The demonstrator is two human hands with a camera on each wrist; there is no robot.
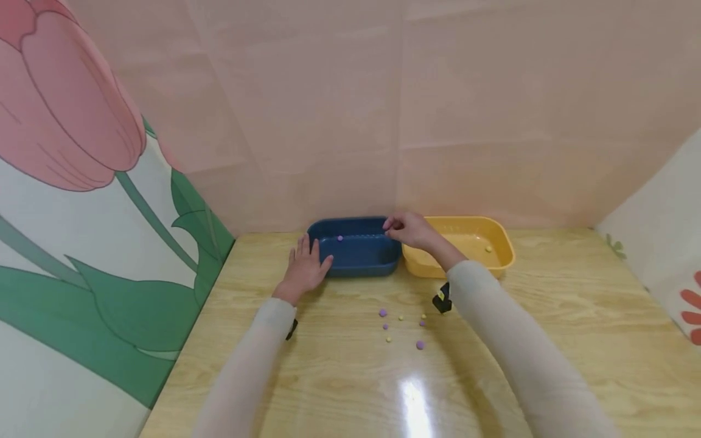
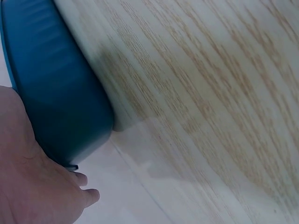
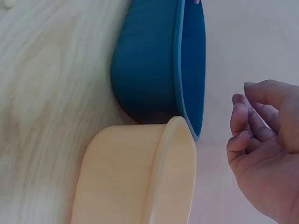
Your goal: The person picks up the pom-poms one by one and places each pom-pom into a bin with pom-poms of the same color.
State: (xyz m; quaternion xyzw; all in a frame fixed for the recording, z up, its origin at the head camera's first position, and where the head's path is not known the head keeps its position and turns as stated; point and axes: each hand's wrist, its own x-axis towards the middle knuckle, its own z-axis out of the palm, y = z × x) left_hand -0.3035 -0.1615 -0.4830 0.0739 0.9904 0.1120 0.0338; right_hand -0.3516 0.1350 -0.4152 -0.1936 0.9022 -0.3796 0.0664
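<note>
My left hand (image 1: 306,267) rests on the left end of the blue bin (image 1: 358,271), fingers spread along its rim; the left wrist view shows the hand (image 2: 37,186) at the bin's corner. A small purple ball (image 1: 340,238) lies inside. My right hand (image 1: 413,231) hovers by the blue bin's right end, above where it meets the yellow bin (image 1: 506,258). In the right wrist view its fingers are curled, with thumb and index tips close together. Whether they pinch something small is hidden. A yellow ball (image 1: 489,249) is in the yellow bin.
Several loose balls lie on the wooden table (image 1: 339,377) in front of the bins, among them a purple ball (image 1: 420,345) and a yellow ball (image 1: 389,339). A pink cloth (image 1: 328,121) hangs behind the bins. Black wrist gear (image 1: 442,299) shows under the right sleeve.
</note>
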